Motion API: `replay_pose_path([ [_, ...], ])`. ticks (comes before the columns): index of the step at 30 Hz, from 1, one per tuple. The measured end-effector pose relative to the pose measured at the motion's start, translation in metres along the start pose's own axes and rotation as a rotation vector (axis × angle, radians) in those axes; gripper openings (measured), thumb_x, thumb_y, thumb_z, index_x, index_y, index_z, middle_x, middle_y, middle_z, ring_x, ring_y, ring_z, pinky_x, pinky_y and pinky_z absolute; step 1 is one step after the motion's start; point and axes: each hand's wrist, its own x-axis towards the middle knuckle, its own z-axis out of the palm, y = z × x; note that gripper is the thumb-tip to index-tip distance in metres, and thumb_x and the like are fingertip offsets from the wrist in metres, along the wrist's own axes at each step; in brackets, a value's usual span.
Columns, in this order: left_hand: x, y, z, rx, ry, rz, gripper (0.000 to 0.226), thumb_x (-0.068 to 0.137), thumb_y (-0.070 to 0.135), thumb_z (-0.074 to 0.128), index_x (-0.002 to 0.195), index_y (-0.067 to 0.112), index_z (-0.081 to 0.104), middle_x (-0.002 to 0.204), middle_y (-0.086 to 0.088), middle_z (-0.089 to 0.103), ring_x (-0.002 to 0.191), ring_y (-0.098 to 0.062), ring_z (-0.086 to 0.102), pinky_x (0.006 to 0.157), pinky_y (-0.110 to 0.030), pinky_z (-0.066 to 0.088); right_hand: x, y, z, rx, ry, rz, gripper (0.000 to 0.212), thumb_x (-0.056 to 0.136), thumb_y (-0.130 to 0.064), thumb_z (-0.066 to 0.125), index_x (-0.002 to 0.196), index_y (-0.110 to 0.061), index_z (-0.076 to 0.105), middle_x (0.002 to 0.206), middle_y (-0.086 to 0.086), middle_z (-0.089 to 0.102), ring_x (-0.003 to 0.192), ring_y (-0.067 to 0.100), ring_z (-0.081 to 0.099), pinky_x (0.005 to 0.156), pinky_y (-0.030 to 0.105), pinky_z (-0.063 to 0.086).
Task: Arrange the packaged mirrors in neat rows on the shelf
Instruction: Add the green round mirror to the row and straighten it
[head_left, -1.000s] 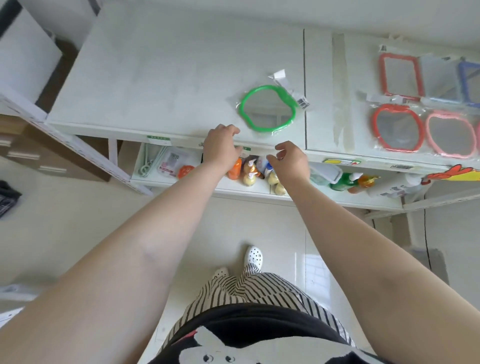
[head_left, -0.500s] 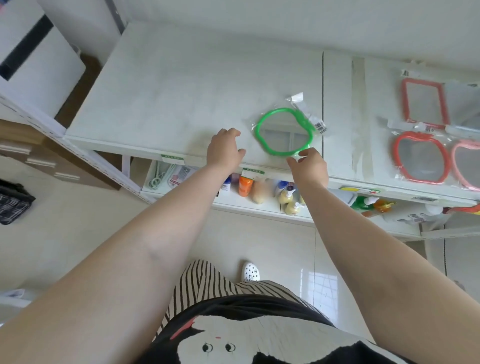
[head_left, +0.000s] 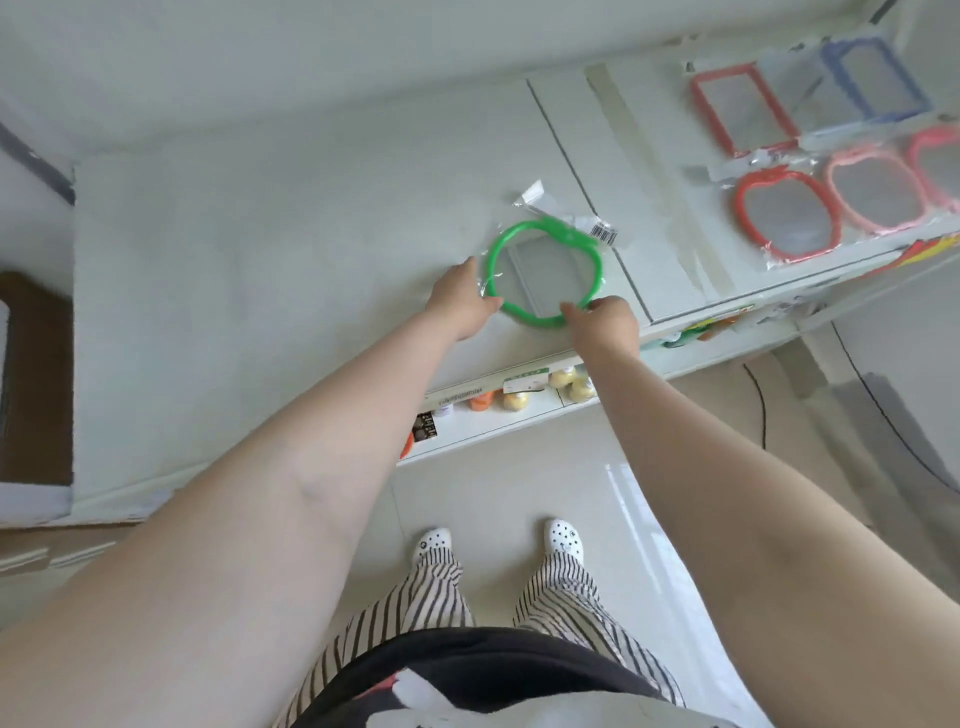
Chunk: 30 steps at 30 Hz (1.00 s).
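My left hand (head_left: 460, 301) and right hand (head_left: 605, 325) pinch the green mirror (head_left: 545, 273) at mid-frame by its rim, likely for aligning; others (head_left: 787, 215) upper right.

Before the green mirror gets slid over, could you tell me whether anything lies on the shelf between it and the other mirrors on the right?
Nothing visible does. Both hands, left hand and right hand, hold the green mirror, and the shelf is bare up to the red mirror.
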Motion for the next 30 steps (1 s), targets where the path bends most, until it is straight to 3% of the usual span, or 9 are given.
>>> replay_pose_path([
  [2, 0.005, -0.001, -0.001, -0.028, -0.014, 0.008, 0.05, 0.088, 0.027, 0.061, 0.13, 0.006, 0.044, 0.134, -0.018, 0.049, 0.125, -0.035, 0.048, 0.1, -0.036, 0.04, -0.007, -0.003, 0.007, 0.069, 0.009, 0.037, 0.036, 0.087, -0.035, 0.061, 0.065, -0.012, 0.044, 0.059, 0.002, 0.045, 0.063, 0.026, 0.045, 0.052, 0.029, 0.033],
  [5, 0.008, -0.006, 0.003, -0.13, 0.024, -0.036, 0.037, 0.087, 0.03, 0.061, 0.111, 0.004, 0.054, 0.116, -0.019, 0.058, 0.106, -0.037, 0.057, 0.087, -0.04, 0.047, -0.016, -0.004, 0.011, 0.243, 0.029, 0.123, 0.029, 0.087, -0.031, 0.064, 0.071, -0.012, 0.05, 0.065, 0.005, 0.048, 0.067, 0.025, 0.046, 0.061, 0.029, 0.038],
  [7, 0.004, -0.007, 0.006, -0.265, 0.042, -0.073, 0.02, 0.088, 0.022, 0.061, 0.1, 0.006, 0.056, 0.098, -0.015, 0.061, 0.091, -0.034, 0.06, 0.074, -0.037, 0.048, -0.023, -0.003, 0.01, 0.393, 0.035, 0.176, 0.019, 0.087, -0.027, 0.065, 0.087, -0.01, 0.056, 0.069, 0.003, 0.048, 0.072, 0.025, 0.05, 0.068, 0.031, 0.043],
  [10, -0.005, -0.003, 0.011, -0.424, 0.022, -0.095, 0.01, 0.088, 0.013, 0.062, 0.098, 0.011, 0.059, 0.07, 0.003, 0.046, 0.068, -0.021, 0.052, 0.053, -0.024, 0.037, -0.034, 0.003, 0.005, 0.68, -0.012, 0.266, 0.043, 0.086, -0.021, 0.066, 0.123, -0.013, 0.045, 0.096, 0.007, 0.06, 0.07, 0.022, 0.064, 0.079, 0.035, 0.058],
  [13, -0.018, 0.006, 0.02, -0.556, -0.019, -0.121, 0.037, 0.086, 0.007, 0.065, 0.121, 0.006, 0.054, 0.079, 0.007, 0.048, 0.061, -0.008, 0.053, 0.058, -0.017, 0.042, -0.043, 0.015, -0.008, 0.8, 0.004, 0.258, 0.049, 0.087, -0.013, 0.064, 0.13, -0.017, 0.042, 0.106, 0.017, 0.065, 0.053, 0.016, 0.062, 0.067, 0.029, 0.058],
  [17, -0.04, 0.03, 0.031, -0.658, -0.1, -0.119, 0.039, 0.083, 0.001, 0.065, 0.119, 0.005, 0.051, 0.09, -0.001, 0.056, 0.062, -0.01, 0.055, 0.066, -0.021, 0.048, -0.056, 0.035, -0.04, 0.846, 0.071, 0.215, 0.051, 0.087, -0.004, 0.062, 0.133, -0.017, 0.045, 0.088, 0.013, 0.065, 0.057, 0.02, 0.061, 0.074, 0.033, 0.058],
  [23, -0.061, 0.058, 0.06, -0.799, -0.128, -0.136, 0.063, 0.06, 0.027, 0.078, 0.117, 0.01, 0.057, 0.111, -0.012, 0.066, 0.098, -0.028, 0.066, 0.093, -0.043, 0.053, -0.078, 0.09, -0.098, 0.838, 0.053, 0.167, 0.053, 0.086, -0.001, 0.063, 0.133, -0.022, 0.051, 0.095, 0.007, 0.063, 0.067, 0.019, 0.066, 0.079, 0.033, 0.06],
  [26, -0.089, 0.078, 0.068, -0.836, -0.117, -0.122, 0.049, 0.078, 0.015, 0.073, 0.122, 0.01, 0.051, 0.107, -0.014, 0.063, 0.089, -0.025, 0.062, 0.089, -0.038, 0.055, -0.092, 0.129, -0.12, 0.821, 0.018, 0.134, 0.053, 0.085, 0.001, 0.065, 0.133, -0.019, 0.053, 0.11, 0.015, 0.063, 0.07, 0.018, 0.066, 0.068, 0.027, 0.061],
  [30, -0.125, 0.096, 0.091, -0.786, -0.104, -0.117, 0.012, 0.083, 0.007, 0.069, 0.086, 0.013, 0.059, 0.077, -0.007, 0.062, 0.066, -0.018, 0.059, 0.067, -0.03, 0.055, -0.111, 0.172, -0.143, 0.8, -0.035, 0.121, 0.053, 0.082, 0.0, 0.067, 0.129, -0.022, 0.057, 0.117, 0.018, 0.064, 0.08, 0.023, 0.068, 0.066, 0.028, 0.062],
])
